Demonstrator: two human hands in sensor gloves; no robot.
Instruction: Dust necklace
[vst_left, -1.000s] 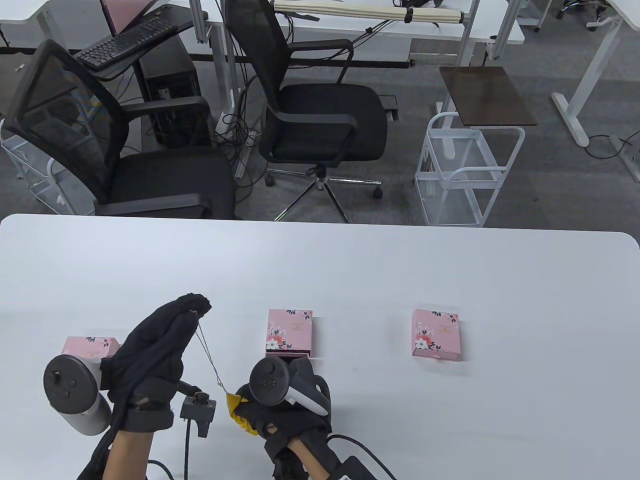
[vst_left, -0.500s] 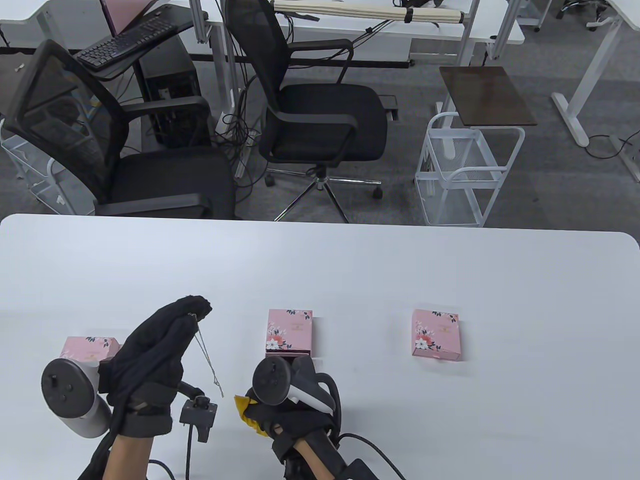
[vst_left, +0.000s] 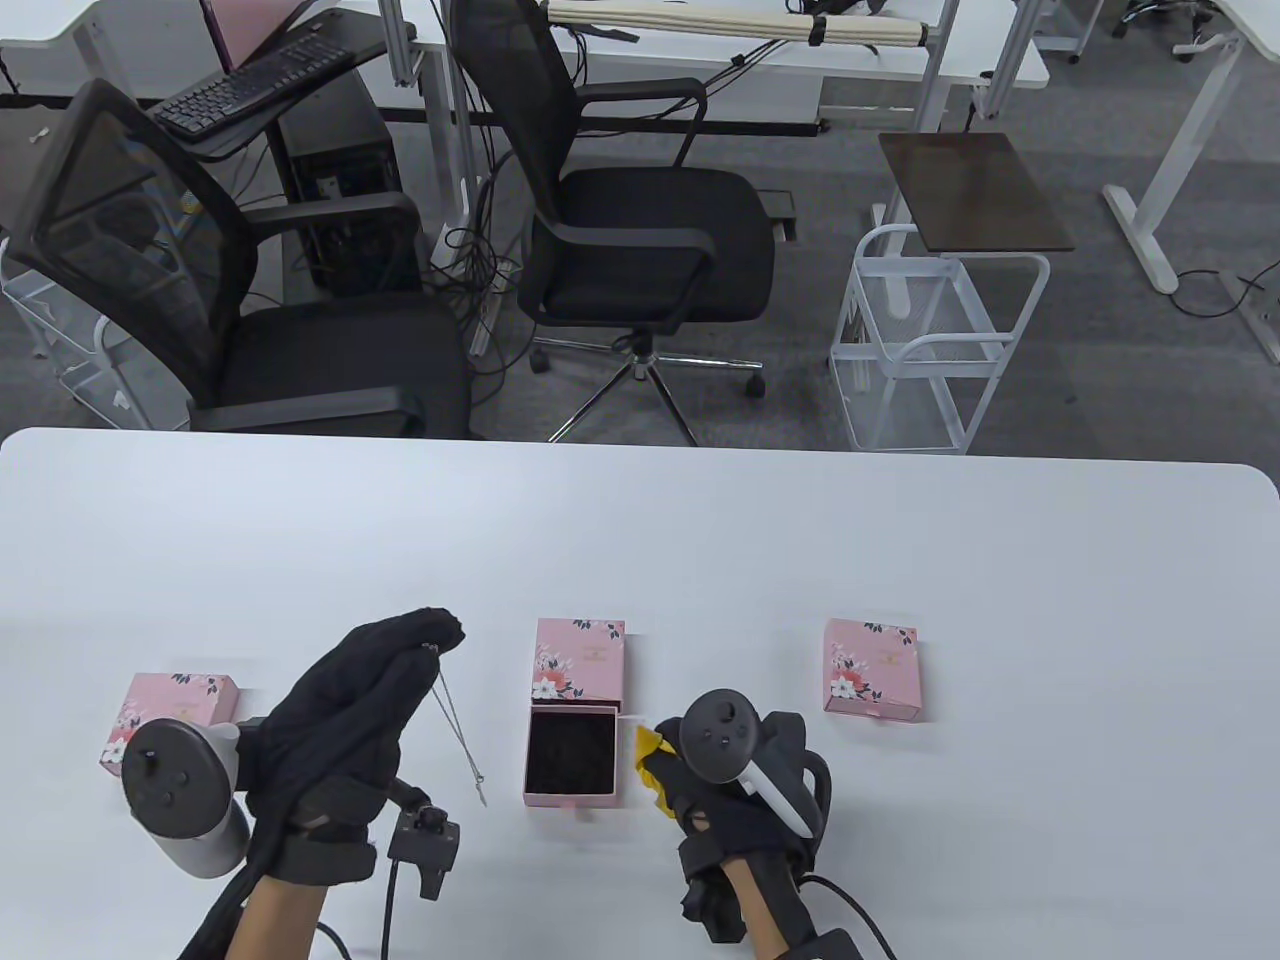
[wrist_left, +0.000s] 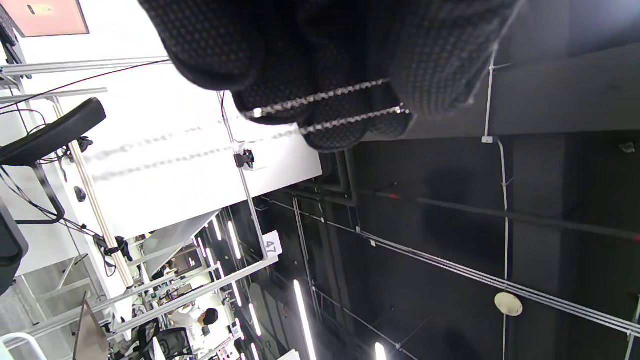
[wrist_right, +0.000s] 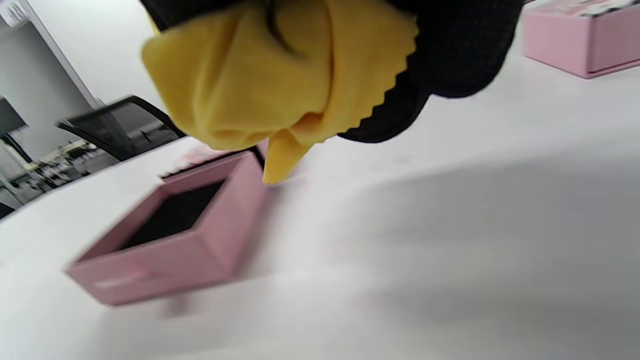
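Three pink floral boxes sit on the white worktop (vst_left: 700, 540). One box (vst_left: 168, 708) lies at the left, partly hidden behind the left hand's tracker (vst_left: 180, 795); a closed box (vst_left: 870, 668) lies at the right. The middle one is a sleeve (vst_left: 579, 660) with its drawer (vst_left: 570, 757) pulled out toward the person, showing a dark lining. Each lid carries a small printed label, too small to read. Beyond the worktop stand two black office chairs (vst_left: 640, 230) and a white wire cart (vst_left: 930, 350).

The left hand (vst_left: 350, 715) is raised, its fingertips (vst_left: 440, 632) pinched together on the necklace (vst_left: 458, 718). The chain hangs as a thin doubled strand, slanting down and to the right, its lower end just left of the open drawer and probably clear of the worktop. In the left wrist view the two strands cross the fingertips (wrist_left: 330, 107).

The right hand (vst_left: 740, 800) sits just right of the drawer, fingers curled round a bunched yellow cloth (vst_left: 652, 762) with a zigzag edge (wrist_right: 380, 95), its point hanging toward the drawer's corner.
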